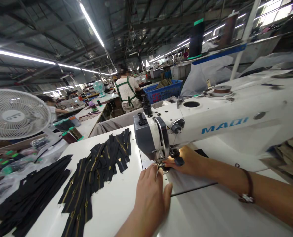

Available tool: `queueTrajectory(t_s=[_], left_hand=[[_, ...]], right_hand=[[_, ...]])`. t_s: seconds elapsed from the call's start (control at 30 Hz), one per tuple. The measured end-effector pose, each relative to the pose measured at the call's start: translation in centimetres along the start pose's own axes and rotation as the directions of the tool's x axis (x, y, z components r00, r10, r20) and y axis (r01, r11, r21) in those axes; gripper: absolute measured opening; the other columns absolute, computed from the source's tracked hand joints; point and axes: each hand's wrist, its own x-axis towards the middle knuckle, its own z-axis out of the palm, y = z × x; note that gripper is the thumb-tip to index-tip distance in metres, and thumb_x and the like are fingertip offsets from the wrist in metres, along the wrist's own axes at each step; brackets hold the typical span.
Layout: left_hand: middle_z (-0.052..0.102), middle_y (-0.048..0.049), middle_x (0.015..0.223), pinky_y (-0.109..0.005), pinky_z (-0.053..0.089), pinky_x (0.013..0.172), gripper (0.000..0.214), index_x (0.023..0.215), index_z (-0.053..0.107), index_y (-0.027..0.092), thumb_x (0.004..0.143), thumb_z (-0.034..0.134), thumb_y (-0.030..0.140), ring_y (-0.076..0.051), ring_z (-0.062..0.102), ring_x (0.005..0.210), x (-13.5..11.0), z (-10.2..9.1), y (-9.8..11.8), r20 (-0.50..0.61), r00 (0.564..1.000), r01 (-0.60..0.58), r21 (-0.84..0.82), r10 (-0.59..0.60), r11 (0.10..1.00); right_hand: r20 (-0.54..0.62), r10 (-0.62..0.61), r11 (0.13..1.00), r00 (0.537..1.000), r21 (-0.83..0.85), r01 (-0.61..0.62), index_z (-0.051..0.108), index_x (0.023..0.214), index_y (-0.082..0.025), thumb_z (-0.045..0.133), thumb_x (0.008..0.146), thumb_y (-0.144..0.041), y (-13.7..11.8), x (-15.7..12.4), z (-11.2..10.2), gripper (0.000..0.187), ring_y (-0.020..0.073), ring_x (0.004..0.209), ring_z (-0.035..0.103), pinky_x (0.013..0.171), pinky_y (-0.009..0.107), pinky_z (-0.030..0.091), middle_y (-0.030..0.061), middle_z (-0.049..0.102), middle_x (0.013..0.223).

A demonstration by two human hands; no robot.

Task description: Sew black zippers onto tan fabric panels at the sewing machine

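Note:
A white sewing machine marked MAQI stands on the white table. My left hand lies flat on the table just in front of the needle, fingers stretched toward the presser foot. My right hand reaches under the machine arm beside the needle, its fingers pressed down on something small and dark that I cannot make out. A watch sits on my right wrist.
A row of black zippers with gold teeth lies left of the machine, with a pile of black strips further left. A white fan stands at the far left. A person in a green apron works behind, near a blue crate.

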Motion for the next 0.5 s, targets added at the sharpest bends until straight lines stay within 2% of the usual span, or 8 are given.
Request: queueTrajectory(t_s=[0.2, 0.5], left_hand=[[0.056, -0.0162, 0.113, -0.05, 0.048, 0.086, 0.026, 0.106, 0.056, 0.012, 0.081, 0.056, 0.021, -0.031, 0.053, 0.103, 0.23, -0.06, -0.17, -0.016, 1.0, -0.017, -0.007, 0.017, 1.0], [0.059, -0.0147, 0.106, -0.048, 0.047, 0.085, 0.025, 0.104, 0.058, 0.012, 0.081, 0.056, 0.022, -0.029, 0.055, 0.098, 0.61, -0.62, -0.21, -0.008, 0.999, -0.035, -0.026, 0.035, 0.999]], right_hand=[[-0.01, -0.007, 0.999, 1.0, -0.039, 0.007, 0.057, 0.055, -0.015, 0.032, 0.099, -0.03, 0.35, -0.07, 0.53, 0.053, 0.0135, 0.047, 0.05, 0.049, 0.027, 0.027, 0.0037, 0.057, 0.052], [0.034, -0.001, 0.999, 0.999, -0.037, 0.002, 0.061, 0.06, -0.015, 0.044, 0.093, -0.026, 0.65, -0.31, 0.73, 0.038, 0.0147, 0.051, 0.052, 0.051, 0.028, 0.024, 0.0044, 0.061, 0.057]])
